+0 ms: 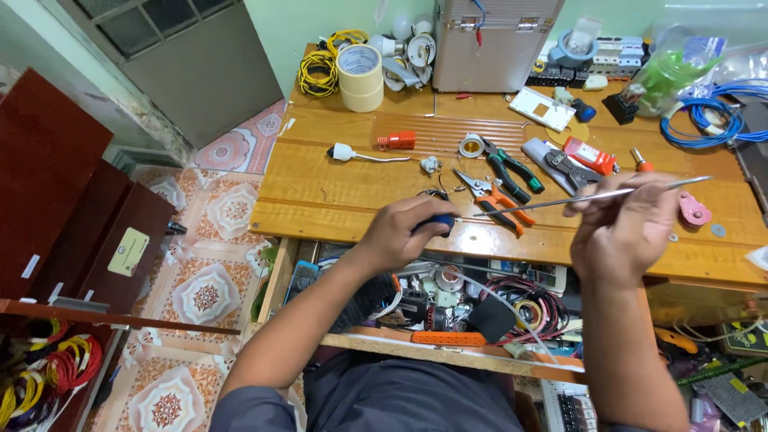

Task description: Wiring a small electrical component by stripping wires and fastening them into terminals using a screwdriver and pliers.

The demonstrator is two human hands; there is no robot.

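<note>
Landmark: the orange pliers [498,200], lying flat near the front middle of the bench [336,196].
Left hand: the left hand [404,232] sits just left of the pliers and a little nearer the person, at the bench's front edge.
Left fingers: curled tight round a blue handle [436,222]; only its end shows past the knuckles.
Rod: a thin metal rod [592,195] runs from just above the pliers up and to the right, raised off the bench, its far tip past the right hand.
Right hand: the right hand [628,228] is right of the pliers, also at the front edge.
Right fingers: thumb and forefinger pinch the rod partway along; the other fingers are folded under.
Progress: judging by the grip, the tool is in hand and being looked over or adjusted; nothing on the bench shows work finished. Whether handle and rod join, I cannot tell.
Left of the pliers: a white plug [342,152] and a red part [398,141] lie well apart, with bare wood between; this is the open room.
Behind the pliers: green pliers [512,170], a tape roll [359,76] and a metal case [496,44].
Right of the pliers: crowded; a pink disc [694,210] lies just beside the rod's tip and blue cable [704,124] is coiled beyond.
Edge: both hands hang over the front edge, above an open drawer [448,308] full of wires.
</note>
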